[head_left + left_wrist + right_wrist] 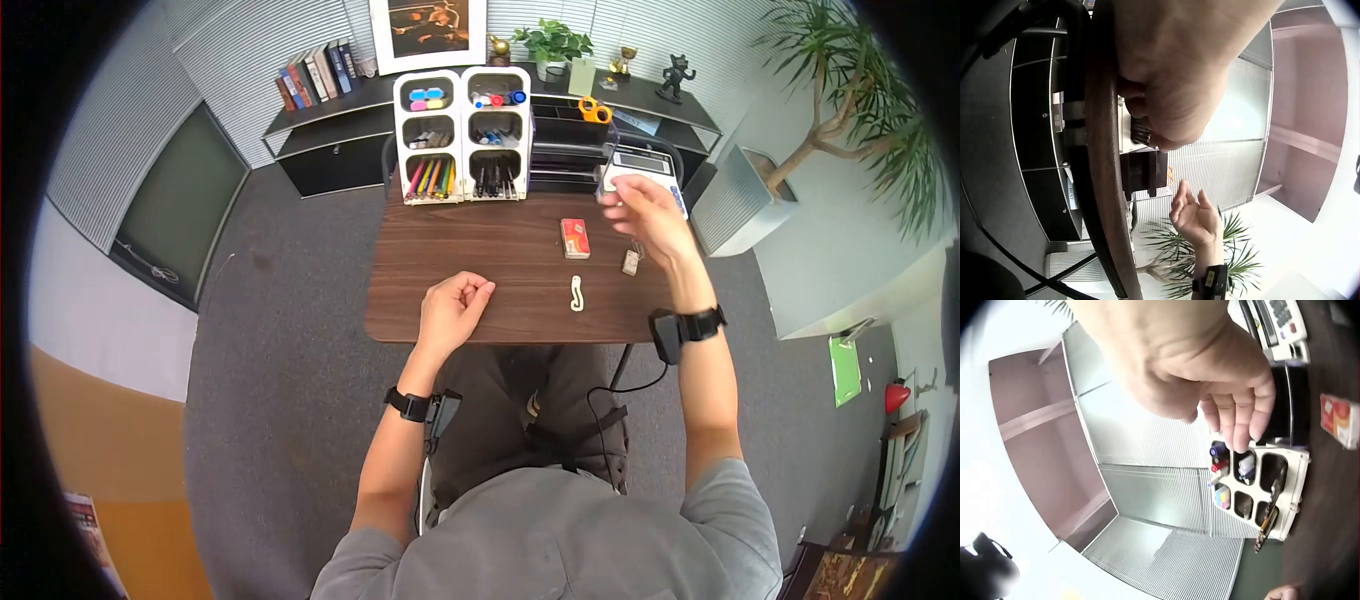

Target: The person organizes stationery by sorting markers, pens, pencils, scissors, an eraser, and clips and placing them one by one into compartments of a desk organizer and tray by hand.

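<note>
My right hand is raised over the right side of the table, its fingers loosely bent and empty. It overlaps the lower part of a white calculator in the head view. In the right wrist view the fingers of this hand hang down in front of the pen organizer. My left hand rests at the table's front edge, loosely curled, with nothing in it. Between the hands lie a small red box and a cream, curved flat piece. A small beige block sits below the right hand.
A white organizer with markers, colored pencils and pens stands at the back of the brown table. Orange-handled scissors stick up beside it. Behind are a black shelf with books and a tall potted plant.
</note>
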Motion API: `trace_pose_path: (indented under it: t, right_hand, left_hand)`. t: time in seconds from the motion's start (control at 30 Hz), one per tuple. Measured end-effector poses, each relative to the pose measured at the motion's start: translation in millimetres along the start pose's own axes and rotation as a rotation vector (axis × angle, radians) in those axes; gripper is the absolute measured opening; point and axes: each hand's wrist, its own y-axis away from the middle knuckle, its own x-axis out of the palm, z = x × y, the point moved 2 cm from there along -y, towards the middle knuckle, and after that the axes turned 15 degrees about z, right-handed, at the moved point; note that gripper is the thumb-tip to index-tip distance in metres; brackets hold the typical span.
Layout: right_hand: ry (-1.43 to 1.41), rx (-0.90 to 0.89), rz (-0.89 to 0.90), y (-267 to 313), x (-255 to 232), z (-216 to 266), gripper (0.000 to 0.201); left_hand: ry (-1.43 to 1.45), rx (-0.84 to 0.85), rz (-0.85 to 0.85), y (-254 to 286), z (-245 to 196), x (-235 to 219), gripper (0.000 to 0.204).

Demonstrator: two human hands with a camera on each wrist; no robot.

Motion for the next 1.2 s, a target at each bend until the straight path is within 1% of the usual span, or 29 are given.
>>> trace_pose_path:
  t: [0.07,0.1,0.17,0.2,0.33,0.4,0.43,0.5,0.57,0.6,0.67,0.7,0.77,0.8,0.87,0.9,1.0,1.07,1.13,1.17,1.2]
  right_hand:
    - [0.079,-0.055,-0.041,22.5,-21.9,-15.6,0.017]
    - [0.075,-0.053,-0.052,33.3,-24.7,-24.6,0.017]
    - [0.129,0.048,-0.134,62.0,-21.9,-39.5,0.012]
    - [0.123,0.052,-0.148,71.5,-18.3,-49.8,0.009]
    - [0.105,0.146,-0.201,92.3,-6.5,-94.8,0.007]
    - [0.135,0.108,-0.253,93.5,-3.0,-106.9,0.01]
    - [0.168,0.108,-0.273,92.7,-0.9,-105.4,0.012]
    - [0.196,0.106,-0.296,85.5,-0.5,-105.7,0.015]
    - [0.471,-0.006,-0.297,69.3,-0.3,-99.3,0.021]
    - [0.467,-0.003,-0.297,61.6,-0.4,-93.4,0.021]
    - [0.708,0.056,-0.266,42.0,9.0,-59.5,0.03]
    - [0.705,0.054,-0.265,28.0,11.7,-54.5,0.03]
    - [1.024,0.264,-0.186,1.8,19.7,-47.9,0.037]
    - [1.024,0.259,-0.186,-5.5,25.8,-46.0,0.037]
    - [1.162,0.404,-0.057,-19.0,36.5,-44.5,0.043]
    - [1.15,0.424,-0.017,-22.3,40.7,-43.0,0.044]
    - [1.187,0.404,0.003,-26.7,45.7,-41.2,0.043]
    - [1.183,0.388,0.01,-30.0,45.0,-44.9,0.04]
    - [1.148,0.299,-0.019,-35.3,40.5,-54.1,0.035]
    - [1.153,0.297,-0.015,-35.8,37.8,-56.4,0.035]
    - [1.143,0.243,0.001,-35.8,35.4,-58.2,0.032]
  left_hand:
    - [-0.142,0.003,0.029,-0.1,-4.8,1.2,0.017]
    - [-0.142,0.006,0.041,-1.5,-8.0,1.5,0.017]
    - [-0.251,-0.008,0.083,-3.2,-13.5,3.6,0.018]
    - [-0.251,-0.006,0.093,-5.2,-13.6,5.6,0.018]
    - [-0.315,0.022,0.128,-15.9,-13.5,14.4,0.018]
    - [-0.336,0.038,0.142,-19.0,-14.7,19.7,0.018]
    - [-0.377,0.031,0.145,-19.2,-15.3,21.8,0.019]
    - [-0.422,0.026,0.15,-17.6,-17.1,24.0,0.02]
    - [-0.465,0.004,0.169,-14.6,-19.6,24.3,0.02]
    - [-0.467,0.001,0.173,-14.1,-18.8,25.0,0.02]
    - [-0.494,0.038,0.134,-12.9,-18.2,25.8,0.018]
    - [-0.498,0.036,0.133,-12.7,-17.9,26.1,0.018]
    - [-0.501,0.098,0.103,-13.2,-19.3,26.3,0.016]
    - [-0.504,0.099,0.1,-12.8,-18.6,26.5,0.016]
    - [-0.51,0.093,0.097,-12.8,-18.5,26.8,0.015]
    - [-0.512,0.097,0.091,-12.5,-19.0,26.8,0.015]
    - [-0.502,0.068,0.093,-12.6,-20.5,27.1,0.015]
    - [-0.5,0.106,0.076,-12.3,-19.8,27.3,0.015]
    - [-0.499,0.1,0.076,-12.3,-19.9,26.6,0.015]
    - [-0.5,0.094,0.083,-12.1,-19.9,26.3,0.015]
    - [-0.497,0.091,0.077,-12.0,-19.8,26.3,0.015]
